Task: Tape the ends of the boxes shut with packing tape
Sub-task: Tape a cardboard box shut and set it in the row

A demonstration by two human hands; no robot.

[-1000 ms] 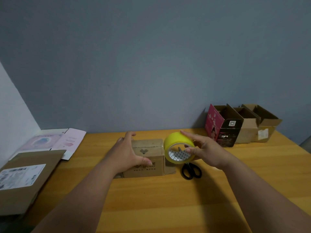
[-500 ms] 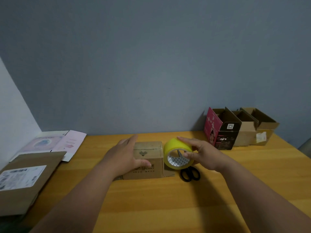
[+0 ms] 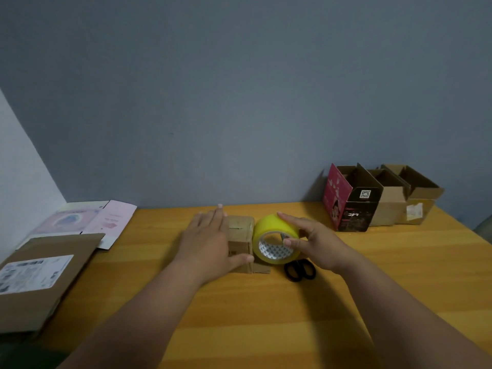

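Small cardboard box (image 3: pixel 241 237) sits mid-table (image 3: pixel 266 315), the landmark here. Left hand (image 3: pixel 207 243) lies over the box's left side and top, fingers straight, thumb along its front face. Yellow tape roll (image 3: pixel 274 239) stands on edge touching the box's right end; right hand (image 3: pixel 315 243) grips it, fingers over the top, thumb at the core. Black scissors (image 3: pixel 299 270) just right of the box, under the roll. Three open boxes (image 3: pixel 383 198) far right of the box; flattened cartons (image 3: pixel 48 267) far left.
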